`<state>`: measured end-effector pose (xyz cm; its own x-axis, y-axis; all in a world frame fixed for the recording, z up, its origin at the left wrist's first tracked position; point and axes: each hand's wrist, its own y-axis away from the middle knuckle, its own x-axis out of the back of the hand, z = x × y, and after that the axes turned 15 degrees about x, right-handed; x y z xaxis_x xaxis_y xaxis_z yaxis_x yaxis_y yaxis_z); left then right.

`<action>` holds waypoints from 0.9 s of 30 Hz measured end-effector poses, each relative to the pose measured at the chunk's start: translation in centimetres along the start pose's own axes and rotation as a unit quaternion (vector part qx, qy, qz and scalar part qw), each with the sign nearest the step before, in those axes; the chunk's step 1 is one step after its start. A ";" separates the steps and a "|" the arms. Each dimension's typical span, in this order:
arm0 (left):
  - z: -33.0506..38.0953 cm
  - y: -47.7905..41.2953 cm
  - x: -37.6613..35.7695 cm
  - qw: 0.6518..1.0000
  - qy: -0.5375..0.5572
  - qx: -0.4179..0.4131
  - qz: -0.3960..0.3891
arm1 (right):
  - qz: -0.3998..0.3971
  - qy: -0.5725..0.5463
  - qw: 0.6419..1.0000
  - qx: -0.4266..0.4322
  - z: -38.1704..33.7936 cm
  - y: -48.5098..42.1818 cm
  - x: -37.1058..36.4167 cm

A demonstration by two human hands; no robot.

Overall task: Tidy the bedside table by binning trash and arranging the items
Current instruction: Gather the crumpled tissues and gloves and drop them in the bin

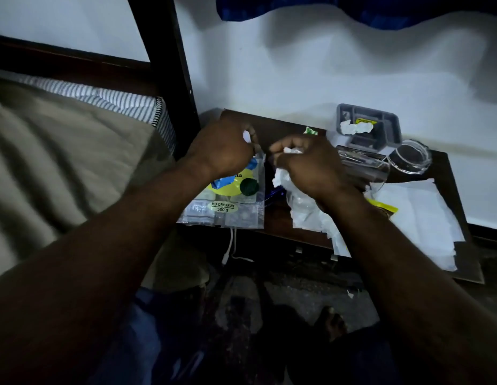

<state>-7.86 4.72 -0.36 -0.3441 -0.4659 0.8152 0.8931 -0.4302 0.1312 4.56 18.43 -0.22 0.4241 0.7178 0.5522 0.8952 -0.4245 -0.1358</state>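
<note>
My left hand (223, 147) hovers over the dark wooden bedside table (277, 126), its fingers curled round a small white scrap (246, 136). Just right of it, my right hand (311, 165) grips crumpled white tissue (293, 150) together with a clear plastic wrapper (305, 207) that hangs below the wrist. Beneath my left hand lies a "Mix Dry Fruit 500 g" packet (227, 207) with a dark green bottle cap (249, 187) resting on it. What the left palm hides I cannot make out.
A grey organiser tray (380, 120) holding crumpled tissue stands at the back. A clear glass (366, 165) lies on its side beside a round glass lid (409, 156). White papers (416, 215) cover the right end. The bed (61, 151) is on the left; a white cable (232, 245) hangs down.
</note>
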 end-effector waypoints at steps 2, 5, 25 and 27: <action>-0.2 -0.1 0.3 0.999 -0.032 -0.001 0.002 | -0.056 0.030 0.998 -0.012 -0.2 0.1 -0.9; -0.9 -0.5 1.2 0.997 -0.080 0.015 0.001 | -0.147 0.144 0.978 -0.021 -0.5 0.4 -2.0; -2.6 -1.2 1.9 0.984 -0.170 0.033 -0.038 | -0.105 0.082 0.988 -0.074 -0.2 0.0 -1.9; -2.2 -1.1 1.8 0.987 -0.155 0.022 -0.039 | -0.055 0.041 0.995 -0.071 -0.1 -0.1 -1.4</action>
<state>-10.07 2.65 -0.23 -0.3131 -0.1701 0.9344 0.8813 -0.4187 0.2191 3.81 17.39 -0.92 0.3063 0.7194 0.6234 0.9052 -0.4228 0.0431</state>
